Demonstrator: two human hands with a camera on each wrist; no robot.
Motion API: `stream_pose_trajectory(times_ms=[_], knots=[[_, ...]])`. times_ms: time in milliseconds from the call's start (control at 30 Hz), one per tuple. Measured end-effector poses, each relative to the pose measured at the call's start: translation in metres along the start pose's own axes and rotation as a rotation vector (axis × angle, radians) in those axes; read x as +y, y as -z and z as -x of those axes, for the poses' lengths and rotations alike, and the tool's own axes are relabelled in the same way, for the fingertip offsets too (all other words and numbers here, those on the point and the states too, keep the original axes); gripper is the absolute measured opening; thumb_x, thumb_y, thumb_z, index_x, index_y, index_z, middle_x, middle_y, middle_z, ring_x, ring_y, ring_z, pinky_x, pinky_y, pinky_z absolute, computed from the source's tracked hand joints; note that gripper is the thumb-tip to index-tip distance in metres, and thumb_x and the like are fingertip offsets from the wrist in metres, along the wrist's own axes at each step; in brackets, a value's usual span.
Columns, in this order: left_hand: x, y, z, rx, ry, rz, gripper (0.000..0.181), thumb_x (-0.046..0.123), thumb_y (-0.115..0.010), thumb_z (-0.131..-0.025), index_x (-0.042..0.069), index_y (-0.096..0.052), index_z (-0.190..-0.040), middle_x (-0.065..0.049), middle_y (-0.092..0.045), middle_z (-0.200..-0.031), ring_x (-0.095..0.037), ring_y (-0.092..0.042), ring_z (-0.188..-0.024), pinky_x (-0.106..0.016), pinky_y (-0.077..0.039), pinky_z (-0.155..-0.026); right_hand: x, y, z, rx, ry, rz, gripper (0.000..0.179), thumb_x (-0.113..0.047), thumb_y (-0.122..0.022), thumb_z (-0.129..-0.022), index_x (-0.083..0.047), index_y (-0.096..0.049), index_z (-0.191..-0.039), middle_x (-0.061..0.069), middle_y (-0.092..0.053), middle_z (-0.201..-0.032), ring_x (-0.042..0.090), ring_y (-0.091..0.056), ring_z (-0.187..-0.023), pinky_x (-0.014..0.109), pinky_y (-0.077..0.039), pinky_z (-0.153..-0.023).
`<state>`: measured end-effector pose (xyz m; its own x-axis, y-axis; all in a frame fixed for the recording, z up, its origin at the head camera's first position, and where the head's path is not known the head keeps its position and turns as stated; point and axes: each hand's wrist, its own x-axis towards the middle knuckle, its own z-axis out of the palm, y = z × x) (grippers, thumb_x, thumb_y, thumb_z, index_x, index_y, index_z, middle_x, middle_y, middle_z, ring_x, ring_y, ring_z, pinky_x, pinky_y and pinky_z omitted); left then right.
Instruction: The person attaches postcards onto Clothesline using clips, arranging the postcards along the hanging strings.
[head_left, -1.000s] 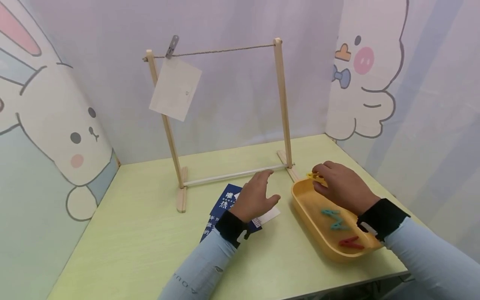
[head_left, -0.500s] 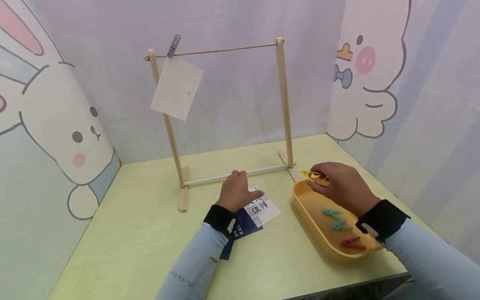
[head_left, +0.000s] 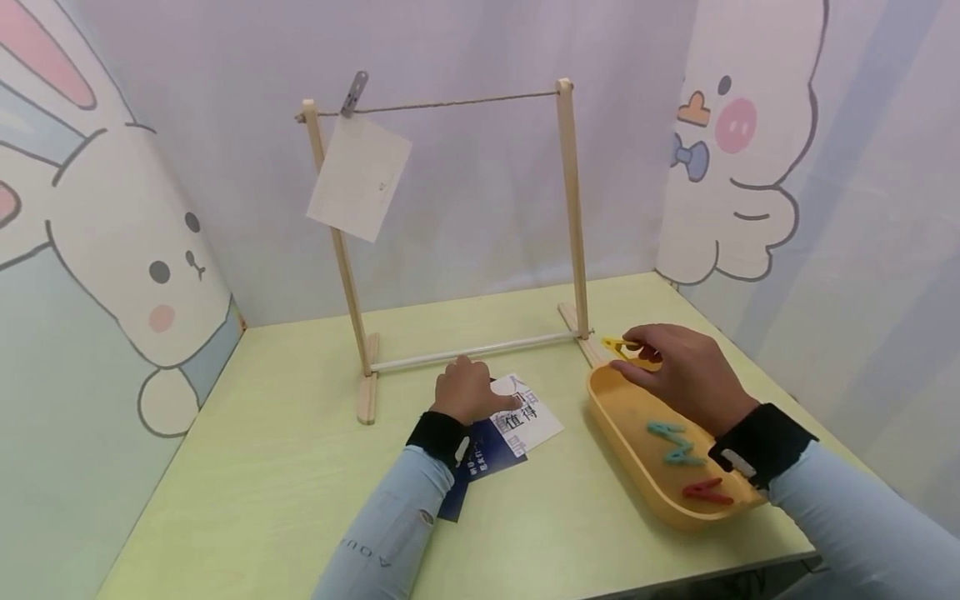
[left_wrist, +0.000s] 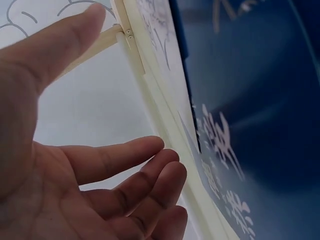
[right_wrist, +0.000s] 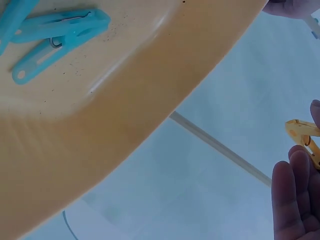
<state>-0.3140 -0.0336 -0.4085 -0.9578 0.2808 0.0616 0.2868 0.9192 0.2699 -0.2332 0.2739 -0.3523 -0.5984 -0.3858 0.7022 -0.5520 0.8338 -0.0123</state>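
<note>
My left hand (head_left: 467, 392) is low over a small pile of dark blue cards (head_left: 491, 452) and a white card (head_left: 536, 421) with dark lettering. In the left wrist view its thumb is spread and its fingers (left_wrist: 120, 157) are loosely bent beside the blue card (left_wrist: 250, 100), holding nothing. My right hand (head_left: 686, 367) pinches a yellow clothespin (head_left: 617, 345) above the far end of a yellow tub (head_left: 626, 450). The clothespin's tip (right_wrist: 295, 127) points away from the fingers in the right wrist view. Teal clothespins (head_left: 678, 452) and a red clothespin (head_left: 707, 492) lie in the tub.
Behind the cards stands a wooden frame (head_left: 573, 200) with a string (head_left: 457, 103) across its top and a white rod (head_left: 472, 350) low down. A grey clothespin (head_left: 354, 93) holds a tilted white card (head_left: 362, 177) at the string's left end.
My left hand has moved left and down over the cards, uncovering the white card's lettering. The yellow clothespin in my right hand now shows more beyond the fingertips.
</note>
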Motion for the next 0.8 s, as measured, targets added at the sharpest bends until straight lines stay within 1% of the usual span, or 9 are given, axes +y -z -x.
stream_pose_trajectory(times_ms=[33, 100, 200, 267, 333, 567, 700, 800], knots=[[0.000, -0.001, 0.000, -0.010, 0.007, 0.000, 0.056, 0.065, -0.080, -0.077, 0.010, -0.077, -0.089, -0.006, -0.057, -0.087, -0.022, -0.053, -0.080, -0.036, -0.044, -0.063, 0.000, -0.001, 0.000, 0.005, 0.003, -0.006, 0.045, -0.030, -0.094, -0.075, -0.004, -0.073, -0.106, 0.006, -0.074, -0.089, 0.015, -0.067, -0.075, 0.036, -0.060, -0.064], [0.000, -0.002, 0.000, -0.027, 0.018, 0.003, 0.054, 0.063, -0.081, -0.077, 0.011, -0.077, -0.092, -0.006, -0.058, -0.089, -0.023, -0.054, -0.082, -0.038, -0.047, -0.066, 0.000, -0.002, 0.000, 0.017, 0.007, -0.016, 0.046, -0.041, -0.087, -0.083, -0.004, -0.073, -0.107, 0.006, -0.074, -0.088, 0.015, -0.067, -0.073, 0.036, -0.060, -0.063], [0.002, -0.005, -0.001, -0.048, 0.030, -0.006, 0.052, 0.061, -0.082, -0.077, 0.012, -0.076, -0.093, -0.007, -0.058, -0.092, -0.024, -0.054, -0.084, -0.040, -0.049, -0.070, -0.001, -0.004, 0.001, 0.041, 0.015, -0.021, 0.057, -0.059, -0.067, -0.091, -0.004, -0.073, -0.106, 0.005, -0.074, -0.087, 0.014, -0.067, -0.071, 0.035, -0.060, -0.062], [0.005, -0.007, -0.002, -0.048, 0.034, -0.020, 0.052, 0.061, -0.083, -0.076, 0.013, -0.076, -0.094, -0.006, -0.059, -0.094, -0.024, -0.054, -0.085, -0.040, -0.050, -0.072, 0.000, -0.005, 0.002, 0.057, 0.020, -0.014, 0.066, -0.067, -0.056, -0.094, -0.005, -0.073, -0.106, 0.004, -0.074, -0.086, 0.013, -0.068, -0.070, 0.035, -0.059, -0.061], [0.009, -0.009, -0.003, -0.045, 0.035, -0.035, 0.052, 0.061, -0.083, -0.076, 0.013, -0.076, -0.095, -0.006, -0.059, -0.094, -0.023, -0.053, -0.086, -0.040, -0.050, -0.072, 0.000, -0.005, 0.004, 0.073, 0.022, -0.006, 0.069, -0.070, -0.052, -0.095, -0.005, -0.074, -0.106, 0.004, -0.075, -0.086, 0.013, -0.068, -0.070, 0.035, -0.059, -0.060], [0.019, -0.014, -0.007, -0.063, 0.032, -0.053, 0.053, 0.062, -0.083, -0.075, 0.015, -0.077, -0.098, -0.004, -0.057, -0.091, -0.022, -0.052, -0.087, -0.038, -0.048, -0.075, 0.003, 0.000, 0.008, 0.098, 0.048, 0.004, 0.069, -0.069, -0.051, -0.097, -0.005, -0.073, -0.108, 0.004, -0.075, -0.090, 0.013, -0.068, -0.069, 0.032, -0.058, -0.059], [0.020, -0.019, -0.010, -0.057, 0.035, -0.063, 0.053, 0.064, -0.083, -0.074, 0.016, -0.076, -0.095, -0.003, -0.056, -0.090, -0.022, -0.051, -0.086, -0.039, -0.048, -0.076, 0.005, 0.000, 0.008, 0.088, 0.053, 0.000, 0.068, -0.068, -0.052, -0.096, -0.005, -0.073, -0.110, 0.004, -0.074, -0.093, 0.012, -0.068, -0.071, 0.031, -0.059, -0.061], [0.020, -0.021, -0.011, -0.056, 0.045, -0.067, 0.052, 0.064, -0.083, -0.074, 0.016, -0.075, -0.094, -0.003, -0.056, -0.090, -0.022, -0.051, -0.086, -0.040, -0.048, -0.077, 0.007, 0.000, 0.007, 0.081, 0.051, -0.001, 0.065, -0.067, -0.057, -0.095, -0.005, -0.074, -0.109, 0.004, -0.074, -0.093, 0.012, -0.067, -0.072, 0.030, -0.059, -0.062]])
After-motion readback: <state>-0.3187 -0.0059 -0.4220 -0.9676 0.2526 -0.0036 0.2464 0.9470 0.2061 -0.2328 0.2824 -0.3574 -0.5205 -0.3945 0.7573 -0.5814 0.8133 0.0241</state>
